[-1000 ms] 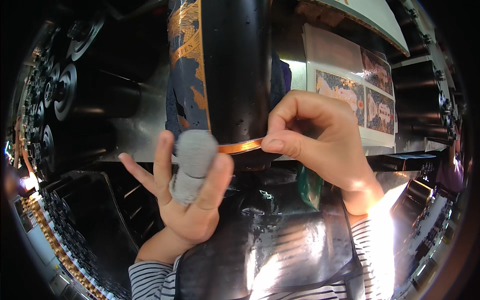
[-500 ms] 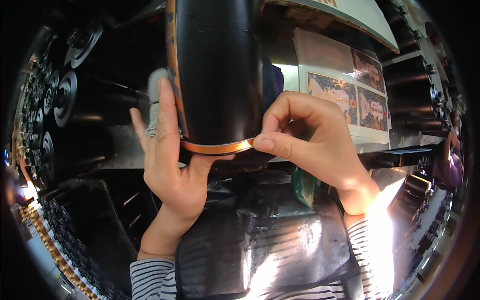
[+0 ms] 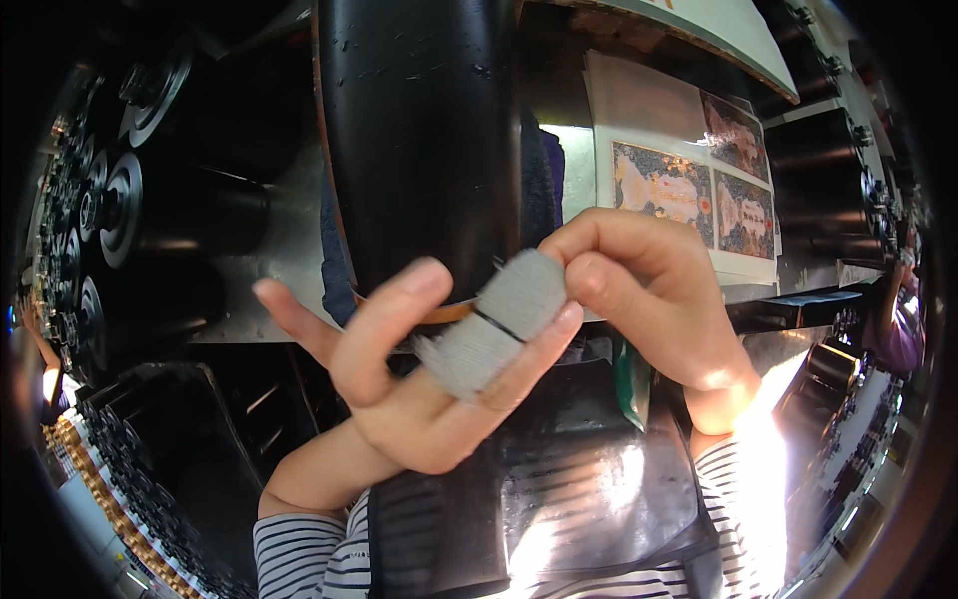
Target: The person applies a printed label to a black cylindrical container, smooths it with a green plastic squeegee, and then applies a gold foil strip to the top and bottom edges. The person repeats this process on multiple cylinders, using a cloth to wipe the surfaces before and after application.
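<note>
A large black cylinder (image 3: pixel 424 150) lies in front of me, its near end edged by an orange-copper rim (image 3: pixel 444 314). My left hand (image 3: pixel 419 389) is in front of this end, fingers apart, palm turned partly up. One of its fingers wears a grey cloth finger cover (image 3: pixel 499 324) with a thin black band. My right hand (image 3: pixel 649 290) has thumb and forefinger closed together at the tip of the cover; anything between them is too small to make out. Below the right hand shows a narrow green object (image 3: pixel 631 384), partly hidden.
Dark blue cloth (image 3: pixel 539 175) lies under the cylinder. To the right is a sheet with pictures (image 3: pixel 689 190). More black cylinders stand at left (image 3: pixel 210 200) and right (image 3: pixel 818 190). A black apron (image 3: pixel 559 489) covers my lap. A person in purple (image 3: pixel 903 334) is at far right.
My left hand has left the cylinder's side and turned over, bringing the grey finger cover to my right fingertips. My right hand has come off the copper rim. The cylinder has turned.
</note>
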The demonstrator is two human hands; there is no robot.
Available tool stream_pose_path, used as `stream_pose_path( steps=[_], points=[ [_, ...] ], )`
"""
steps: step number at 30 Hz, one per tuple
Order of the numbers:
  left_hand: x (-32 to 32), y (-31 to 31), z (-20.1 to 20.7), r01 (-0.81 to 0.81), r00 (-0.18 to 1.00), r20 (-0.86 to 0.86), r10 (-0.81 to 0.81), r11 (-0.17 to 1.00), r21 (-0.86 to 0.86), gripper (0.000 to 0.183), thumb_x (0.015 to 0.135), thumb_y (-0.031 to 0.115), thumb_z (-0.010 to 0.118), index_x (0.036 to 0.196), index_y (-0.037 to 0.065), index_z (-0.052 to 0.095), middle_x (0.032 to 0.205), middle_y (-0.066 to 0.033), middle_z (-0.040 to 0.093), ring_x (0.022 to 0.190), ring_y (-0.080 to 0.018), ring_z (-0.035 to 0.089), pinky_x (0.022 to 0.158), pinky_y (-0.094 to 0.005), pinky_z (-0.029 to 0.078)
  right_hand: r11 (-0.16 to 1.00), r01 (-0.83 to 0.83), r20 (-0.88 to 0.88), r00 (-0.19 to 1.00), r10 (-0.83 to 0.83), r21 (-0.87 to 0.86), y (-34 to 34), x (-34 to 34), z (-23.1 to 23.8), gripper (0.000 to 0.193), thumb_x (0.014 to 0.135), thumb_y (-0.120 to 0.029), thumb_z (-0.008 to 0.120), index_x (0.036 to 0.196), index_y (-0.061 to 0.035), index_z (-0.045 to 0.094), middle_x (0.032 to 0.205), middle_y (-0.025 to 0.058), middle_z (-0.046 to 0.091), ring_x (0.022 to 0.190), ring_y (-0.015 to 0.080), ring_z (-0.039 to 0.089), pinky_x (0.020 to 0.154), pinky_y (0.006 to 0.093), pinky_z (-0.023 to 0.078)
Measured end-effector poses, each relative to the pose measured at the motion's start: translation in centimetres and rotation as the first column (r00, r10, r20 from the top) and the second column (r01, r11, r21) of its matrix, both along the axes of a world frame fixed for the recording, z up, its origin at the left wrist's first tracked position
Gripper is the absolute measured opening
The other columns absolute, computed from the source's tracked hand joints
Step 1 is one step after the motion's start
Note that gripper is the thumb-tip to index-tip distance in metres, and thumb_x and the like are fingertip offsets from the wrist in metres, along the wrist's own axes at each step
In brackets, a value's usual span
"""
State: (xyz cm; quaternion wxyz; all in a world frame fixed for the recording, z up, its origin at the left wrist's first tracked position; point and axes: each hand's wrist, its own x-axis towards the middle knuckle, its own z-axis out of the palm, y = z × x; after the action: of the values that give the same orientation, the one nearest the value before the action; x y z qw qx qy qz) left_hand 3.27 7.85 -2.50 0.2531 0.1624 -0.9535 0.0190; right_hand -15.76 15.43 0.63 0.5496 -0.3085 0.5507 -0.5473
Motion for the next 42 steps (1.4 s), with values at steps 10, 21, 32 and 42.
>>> stream_pose_path(
  steps=[10,21,32,42],
  points=[
    [2.8,-0.6,-1.4,-0.143,0.964,-0.122,0.237,0.845,0.515,0.047,0.089,0.010,0.060,0.132,-0.004,0.049,0.130,-0.0197,0.056,0.131,-0.0392,0.043,0.111,-0.0646,0.004,0.988,-0.157,-0.334,0.930,0.150,0.007,-1.2,0.3,0.6,0.012,0.080,-0.003,0.074,0.082,0.0008,0.063,0.078,0.0016,0.063,0.069,0.0047,0.056,0.061,0.0171,0.044],
    [-0.2,-0.9,0.8,0.018,0.997,-0.071,-0.013,0.997,0.070,0.041,0.081,0.014,0.072,0.121,0.019,0.061,0.140,-0.0103,0.037,0.131,-0.0288,0.034,0.113,-0.0551,0.009,0.999,-0.039,-0.174,0.984,0.032,-0.037,-0.2,0.4,0.0,0.010,0.088,-0.006,0.066,0.091,0.0024,0.062,0.083,0.0027,0.063,0.074,0.0052,0.056,0.065,0.0188,0.045],
    [3.7,0.1,-0.9,-0.030,0.988,-0.125,0.089,0.910,0.414,0.046,0.088,0.005,0.060,0.132,0.012,0.055,0.132,-0.0177,0.053,0.135,-0.0369,0.037,0.108,-0.0703,0.007,0.980,-0.154,-0.408,0.909,0.091,-0.125,-0.7,1.2,0.6,0.009,0.085,-0.003,0.068,0.088,0.0012,0.061,0.078,0.0014,0.062,0.065,0.0031,0.053,0.057,0.0164,0.042],
    [0.2,-3.2,1.7,0.170,0.961,-0.271,-0.060,0.899,0.404,0.052,0.085,0.022,0.056,0.132,0.001,0.047,0.139,-0.0209,0.040,0.132,-0.0346,0.037,0.113,-0.0548,0.018,0.992,-0.067,-0.418,0.908,0.018,-0.104,0.1,0.7,-0.1,0.011,0.087,-0.008,0.066,0.090,-0.0021,0.058,0.079,-0.0019,0.055,0.070,0.0028,0.051,0.059,0.0185,0.041]
  ],
)
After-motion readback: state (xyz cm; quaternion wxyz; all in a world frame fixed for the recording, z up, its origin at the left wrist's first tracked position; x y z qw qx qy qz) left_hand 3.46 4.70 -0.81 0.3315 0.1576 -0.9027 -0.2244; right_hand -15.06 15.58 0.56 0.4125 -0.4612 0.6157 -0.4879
